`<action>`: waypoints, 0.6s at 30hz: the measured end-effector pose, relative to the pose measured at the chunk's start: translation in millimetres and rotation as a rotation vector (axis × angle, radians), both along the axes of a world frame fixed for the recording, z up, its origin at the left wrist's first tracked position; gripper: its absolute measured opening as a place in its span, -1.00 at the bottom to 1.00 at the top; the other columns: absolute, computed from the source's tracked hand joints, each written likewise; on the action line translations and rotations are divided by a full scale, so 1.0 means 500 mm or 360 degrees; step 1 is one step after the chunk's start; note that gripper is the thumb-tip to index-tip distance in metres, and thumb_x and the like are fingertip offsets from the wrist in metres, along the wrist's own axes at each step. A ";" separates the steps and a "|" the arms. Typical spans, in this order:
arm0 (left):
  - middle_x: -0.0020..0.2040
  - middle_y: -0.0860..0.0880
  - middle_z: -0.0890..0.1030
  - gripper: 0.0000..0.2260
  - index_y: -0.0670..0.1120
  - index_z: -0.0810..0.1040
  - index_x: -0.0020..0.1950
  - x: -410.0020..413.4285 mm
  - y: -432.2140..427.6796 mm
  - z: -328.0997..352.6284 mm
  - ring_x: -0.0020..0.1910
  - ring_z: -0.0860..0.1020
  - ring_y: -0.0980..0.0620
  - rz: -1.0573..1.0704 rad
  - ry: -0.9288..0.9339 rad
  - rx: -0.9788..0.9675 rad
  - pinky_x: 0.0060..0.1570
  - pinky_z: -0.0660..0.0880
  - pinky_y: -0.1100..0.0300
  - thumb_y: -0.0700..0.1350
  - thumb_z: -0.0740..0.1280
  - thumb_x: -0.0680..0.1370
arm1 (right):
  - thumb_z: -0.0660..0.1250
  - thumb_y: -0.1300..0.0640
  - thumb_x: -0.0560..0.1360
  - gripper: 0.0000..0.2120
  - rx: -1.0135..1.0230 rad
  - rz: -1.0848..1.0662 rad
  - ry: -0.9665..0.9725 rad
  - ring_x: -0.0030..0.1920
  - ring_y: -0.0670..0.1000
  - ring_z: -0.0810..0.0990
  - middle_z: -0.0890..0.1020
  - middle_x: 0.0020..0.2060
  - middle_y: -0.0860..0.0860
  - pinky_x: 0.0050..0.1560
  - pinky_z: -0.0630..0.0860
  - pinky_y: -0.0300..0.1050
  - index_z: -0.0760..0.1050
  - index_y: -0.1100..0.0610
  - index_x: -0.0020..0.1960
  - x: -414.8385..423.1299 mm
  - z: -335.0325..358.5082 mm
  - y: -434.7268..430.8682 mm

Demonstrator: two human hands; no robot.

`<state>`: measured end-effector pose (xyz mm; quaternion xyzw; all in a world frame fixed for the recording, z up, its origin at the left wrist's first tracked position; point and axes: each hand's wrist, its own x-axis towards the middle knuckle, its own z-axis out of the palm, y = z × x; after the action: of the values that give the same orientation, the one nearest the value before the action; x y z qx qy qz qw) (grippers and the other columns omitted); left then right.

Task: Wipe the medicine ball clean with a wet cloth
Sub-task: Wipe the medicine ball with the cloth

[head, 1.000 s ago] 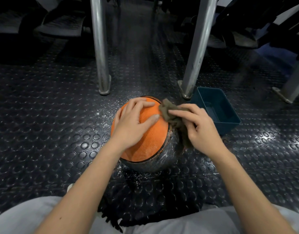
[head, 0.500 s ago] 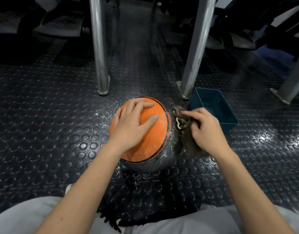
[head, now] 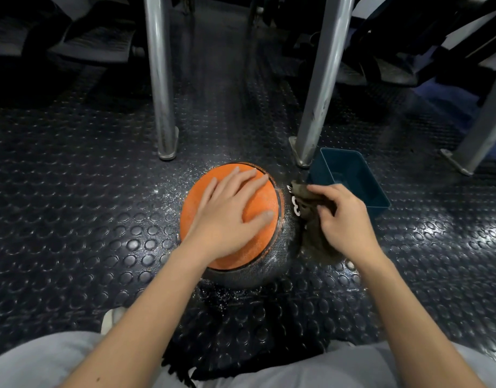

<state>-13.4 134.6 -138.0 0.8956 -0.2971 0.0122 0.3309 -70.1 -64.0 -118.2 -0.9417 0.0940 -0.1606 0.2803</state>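
An orange and dark grey medicine ball (head: 258,242) sits on the studded floor in front of me, flecked with white dust. My left hand (head: 230,217) lies flat on its orange top, fingers spread. My right hand (head: 342,219) grips a brownish cloth (head: 311,233) and presses it against the ball's dark right side, beside white printed characters. The cloth's lower part hangs down toward the floor.
A teal plastic tub (head: 373,189) stands just right of the ball, behind my right hand. Two metal posts (head: 160,79) (head: 319,88) rise from the floor behind the ball, a third leg (head: 476,141) at far right. My knees fill the bottom edge.
My right hand has drawn the cloth from the ball's top down onto its dark right side. The left hand has flattened and shifted slightly on the orange top.
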 end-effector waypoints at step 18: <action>0.46 0.25 0.15 -0.19 0.18 0.17 0.48 -0.001 0.010 0.014 0.48 -0.03 0.23 -0.0026 0.0039 -0.0009 0.44 -0.24 0.14 0.33 0.41 0.31 | 0.26 0.45 0.46 -0.62 -0.0058 0.0164 -0.0042 0.07 0.11 0.47 0.55 0.00 -0.14 0.04 0.27 -0.35 0.61 0.07 0.10 0.007 -0.007 0.009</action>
<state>-13.9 139.8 -131.1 0.8923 -0.3004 -0.0008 0.3371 -66.9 -59.4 -121.6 -0.9480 0.0387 -0.1602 0.2723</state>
